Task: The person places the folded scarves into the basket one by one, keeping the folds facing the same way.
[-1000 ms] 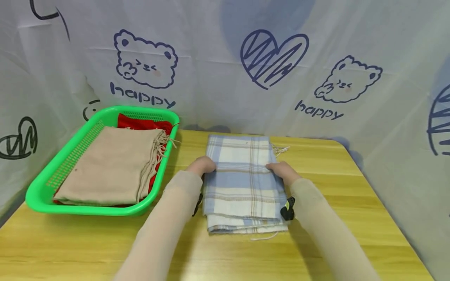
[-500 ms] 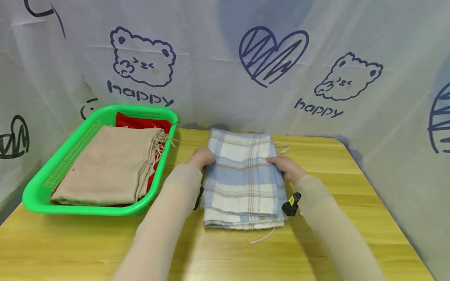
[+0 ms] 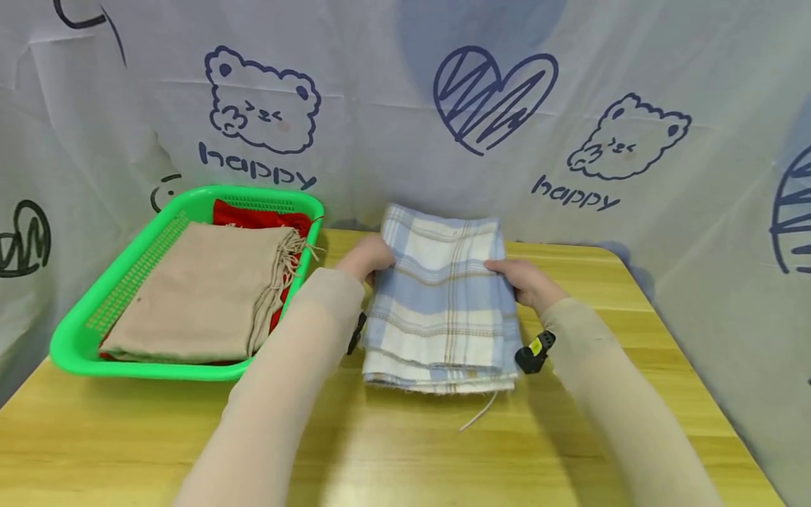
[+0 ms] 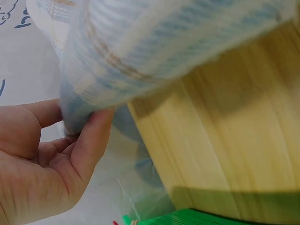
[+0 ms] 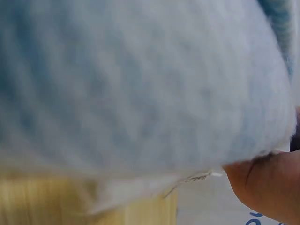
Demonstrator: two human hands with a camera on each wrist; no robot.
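Observation:
A folded blue-and-white plaid scarf point(image 3: 446, 296) with thin brown stripes is held up off the table between both hands. My left hand point(image 3: 367, 258) pinches its left edge. In the left wrist view, the thumb and fingers of that hand point(image 4: 51, 161) close on the fold, with table visible beneath the scarf point(image 4: 154, 47). At the right edge my right hand point(image 3: 524, 282) grips the scarf, thumb on top; its other fingers are mostly hidden. The right wrist view is largely filled by blurred scarf point(image 5: 140, 89), with part of the right hand point(image 5: 269, 185) at the corner.
On the left of the wooden table point(image 3: 418, 458) stands a green plastic basket point(image 3: 70, 345). It contains a folded beige fringed scarf point(image 3: 196, 296) over a red cloth point(image 3: 253, 217). A white curtain point(image 3: 380, 134) with drawn bears and hearts hangs behind the table.
Both hands have risen and moved slightly away from me, raising the scarf off the table. Its far edge now reaches higher against the curtain, and a loose thread dangles from its near edge.

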